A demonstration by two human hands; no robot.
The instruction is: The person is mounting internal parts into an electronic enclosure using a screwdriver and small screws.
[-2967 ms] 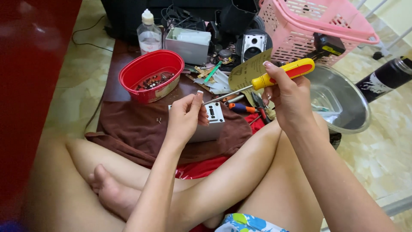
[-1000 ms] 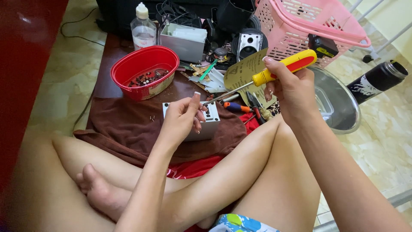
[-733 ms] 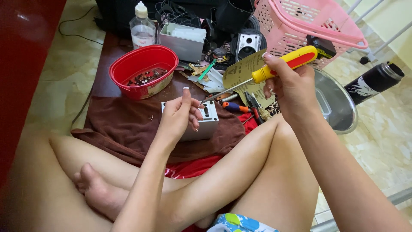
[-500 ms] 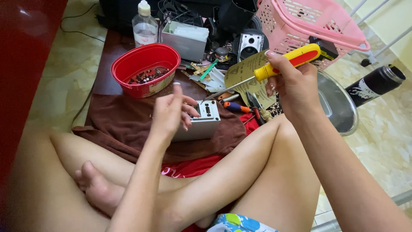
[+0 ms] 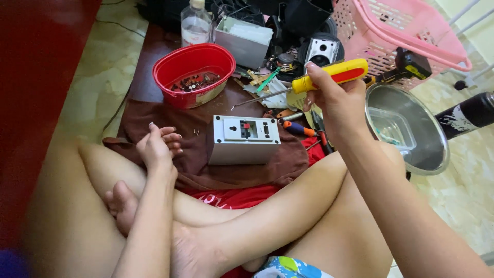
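Note:
My right hand [image 5: 337, 105] is shut on a screwdriver [image 5: 334, 74] with a yellow and red handle, held above the cluttered mat. Its metal shaft points left and down, over the gap between the red bowl and the box. A small grey box [image 5: 242, 139] with a red and black terminal panel on top lies on the brown cloth [image 5: 170, 118] in front of my crossed legs. My left hand [image 5: 157, 146] rests on the cloth left of the box, fingers loosely bent, nothing seen in it. Two tiny screws [image 5: 197, 133] lie between that hand and the box.
A red oval bowl [image 5: 193, 72] of small parts sits behind the cloth. A plastic bottle [image 5: 195, 23], a grey casing [image 5: 242, 38] and a small speaker [image 5: 321, 51] stand at the back. To the right are a pink basket [image 5: 406, 31], a metal bowl [image 5: 411, 134] and a black can [image 5: 471, 113].
My left hand has come down from over the grey box to the cloth on its left, leaving the box's top uncovered. My right hand keeps the screwdriver raised.

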